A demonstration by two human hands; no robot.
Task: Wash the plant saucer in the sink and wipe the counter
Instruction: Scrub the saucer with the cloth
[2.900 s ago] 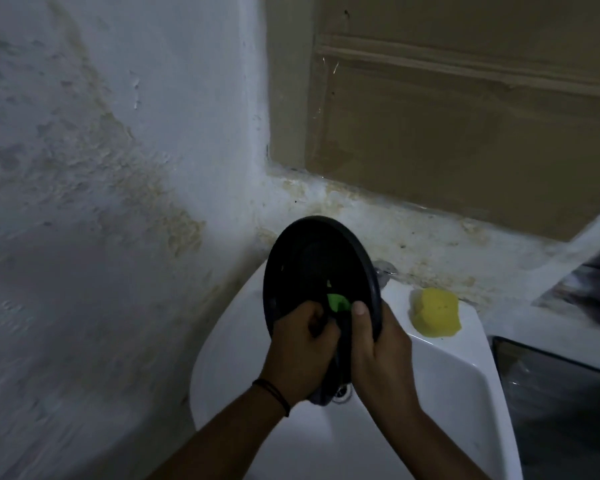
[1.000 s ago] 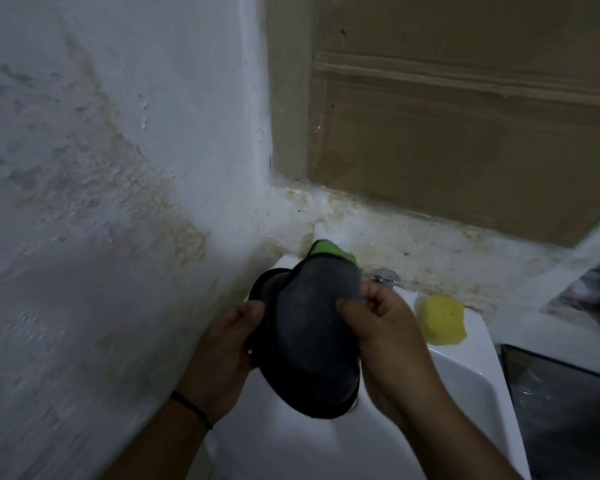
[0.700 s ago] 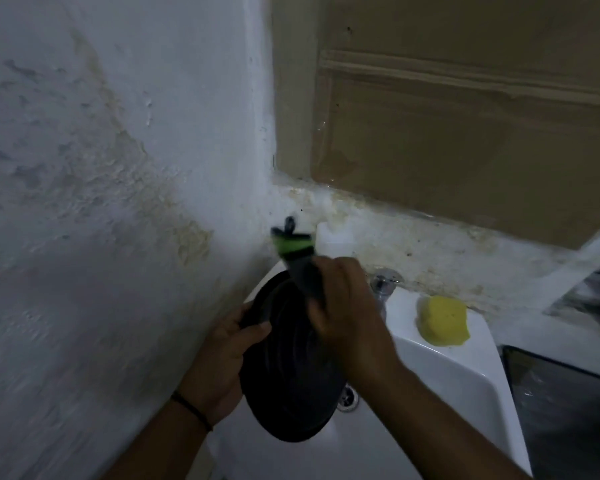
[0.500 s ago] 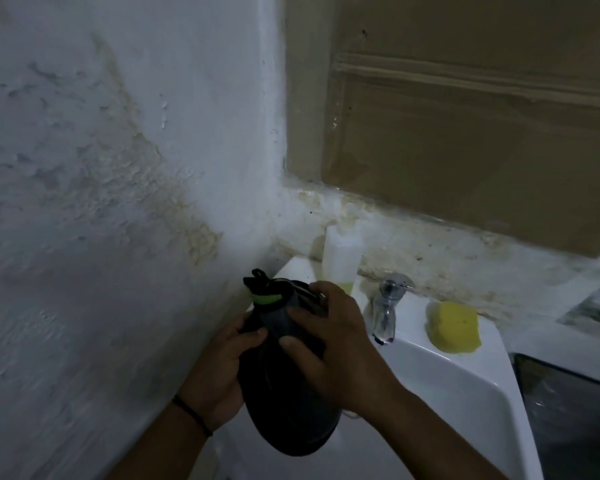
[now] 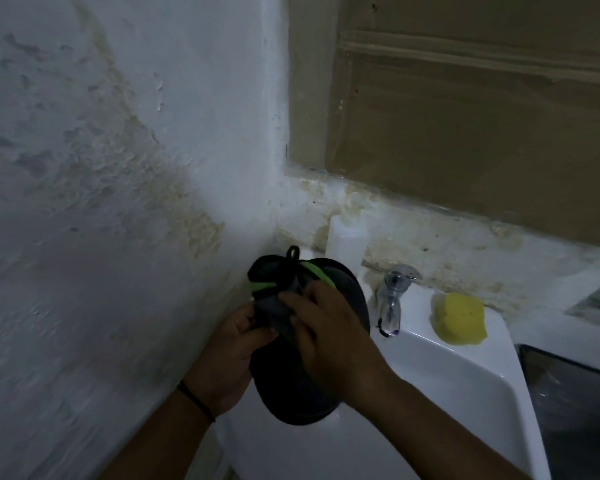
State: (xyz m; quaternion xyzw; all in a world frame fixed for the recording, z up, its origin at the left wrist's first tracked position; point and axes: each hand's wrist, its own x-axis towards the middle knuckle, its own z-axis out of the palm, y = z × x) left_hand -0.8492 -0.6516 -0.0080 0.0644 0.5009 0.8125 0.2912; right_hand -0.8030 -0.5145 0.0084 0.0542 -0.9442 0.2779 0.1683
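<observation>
Left hand grips the black saucer over the white sink; right hand presses a grey cloth on it, stained wall left.

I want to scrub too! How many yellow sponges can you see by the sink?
1. The yellow sponge sits on the sink rim, right of the tap. Others may be hidden.

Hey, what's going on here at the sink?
A person holds a black saucer tilted over the white sink. The left hand grips its edge, and the right hand presses a grey-and-green cloth against it. A yellow sponge sits on the rim beside the tap; no water is visibly running.
</observation>
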